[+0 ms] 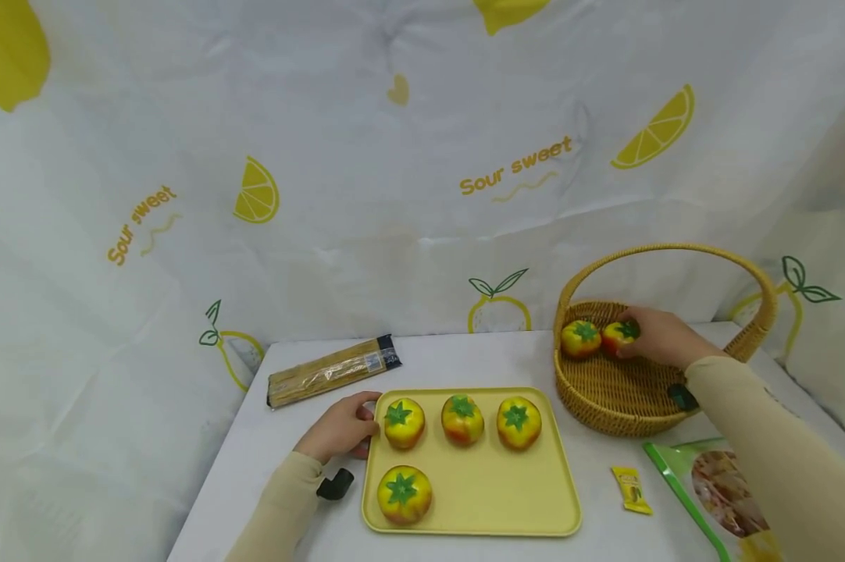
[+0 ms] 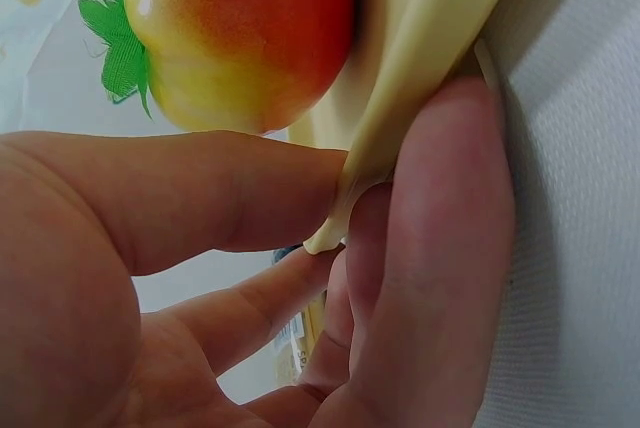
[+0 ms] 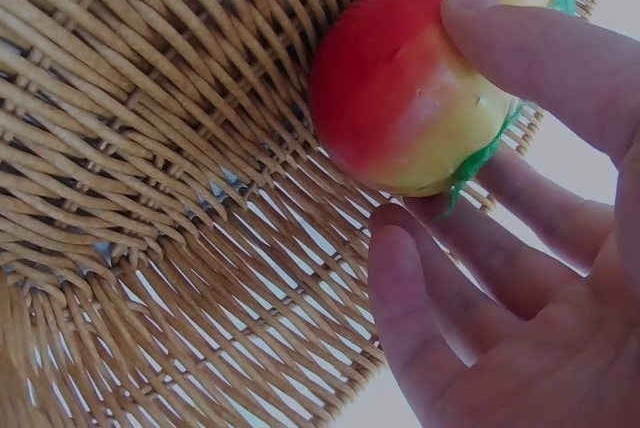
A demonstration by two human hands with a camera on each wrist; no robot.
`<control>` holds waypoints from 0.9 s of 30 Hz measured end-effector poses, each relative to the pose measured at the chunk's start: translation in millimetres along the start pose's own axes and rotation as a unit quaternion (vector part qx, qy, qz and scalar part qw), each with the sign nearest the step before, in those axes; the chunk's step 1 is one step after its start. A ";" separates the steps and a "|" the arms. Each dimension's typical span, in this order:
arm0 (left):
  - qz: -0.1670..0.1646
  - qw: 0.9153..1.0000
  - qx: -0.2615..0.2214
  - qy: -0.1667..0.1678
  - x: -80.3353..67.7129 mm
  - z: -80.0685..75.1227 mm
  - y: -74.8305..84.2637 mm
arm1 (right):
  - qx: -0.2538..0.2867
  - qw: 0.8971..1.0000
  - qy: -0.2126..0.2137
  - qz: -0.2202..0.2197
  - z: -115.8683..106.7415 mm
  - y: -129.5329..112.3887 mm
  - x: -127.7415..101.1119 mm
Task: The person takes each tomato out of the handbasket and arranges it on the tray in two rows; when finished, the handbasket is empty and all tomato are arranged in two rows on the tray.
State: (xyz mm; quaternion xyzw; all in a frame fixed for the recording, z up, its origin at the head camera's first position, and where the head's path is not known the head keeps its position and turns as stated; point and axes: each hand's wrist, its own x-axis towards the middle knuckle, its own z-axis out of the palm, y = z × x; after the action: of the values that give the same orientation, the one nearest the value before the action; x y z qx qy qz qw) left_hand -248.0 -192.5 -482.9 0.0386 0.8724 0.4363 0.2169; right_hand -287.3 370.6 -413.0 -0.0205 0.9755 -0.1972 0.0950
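Note:
A yellow tray (image 1: 493, 492) lies on the table, and my left hand (image 1: 341, 428) pinches its left rim, thumb on top and fingers underneath in the left wrist view. On the tray sit several yellow-red toy persimmons with green leaf caps, the nearest to that hand being one persimmon (image 1: 404, 423) at the upper left corner. Inside the wicker basket (image 1: 591, 402), my right hand (image 1: 660, 337) holds another toy persimmon (image 3: 400, 98) with thumb and fingers around it. A further persimmon (image 1: 580, 339) rests beside it against the basket's back left wall.
The basket's tall handle (image 1: 664, 248) arches over the right hand. Behind the tray lies a packet of wooden skewers (image 1: 331, 373). A small yellow wrapped snack (image 1: 631, 489) and a green-edged food bag (image 1: 725, 492) lie right of the tray. A printed cloth (image 1: 394, 273) hangs behind the table.

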 end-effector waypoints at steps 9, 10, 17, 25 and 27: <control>-0.007 1.000 0.005 0.009 -2.7 -0.9 0.8 | -0.012 1.000 0.018 -0.014 -13.9 -13.2 -18.3; -0.008 1.000 0.004 0.010 -3.0 -1.0 1.4 | -0.013 1.000 0.022 -0.019 -15.2 -15.4 -21.8; -0.006 1.000 0.009 0.011 -4.8 0.4 6.3 | -0.024 0.998 0.048 -0.040 -17.1 -28.3 -51.2; -0.009 1.000 0.024 0.015 -4.3 -0.1 6.8 | -0.032 0.994 0.079 -0.063 -10.0 -56.2 -83.5; -0.011 1.000 0.020 0.014 -3.7 -0.3 7.1 | -0.029 0.993 0.092 -0.074 -6.5 -65.4 -91.0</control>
State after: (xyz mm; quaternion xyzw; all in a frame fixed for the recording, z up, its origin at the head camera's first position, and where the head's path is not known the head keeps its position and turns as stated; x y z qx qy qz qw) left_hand -245.7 -189.2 -475.9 0.0269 0.8845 0.4164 0.2087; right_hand -199.0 319.8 -365.6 -0.0772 0.9813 -0.1762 -0.0105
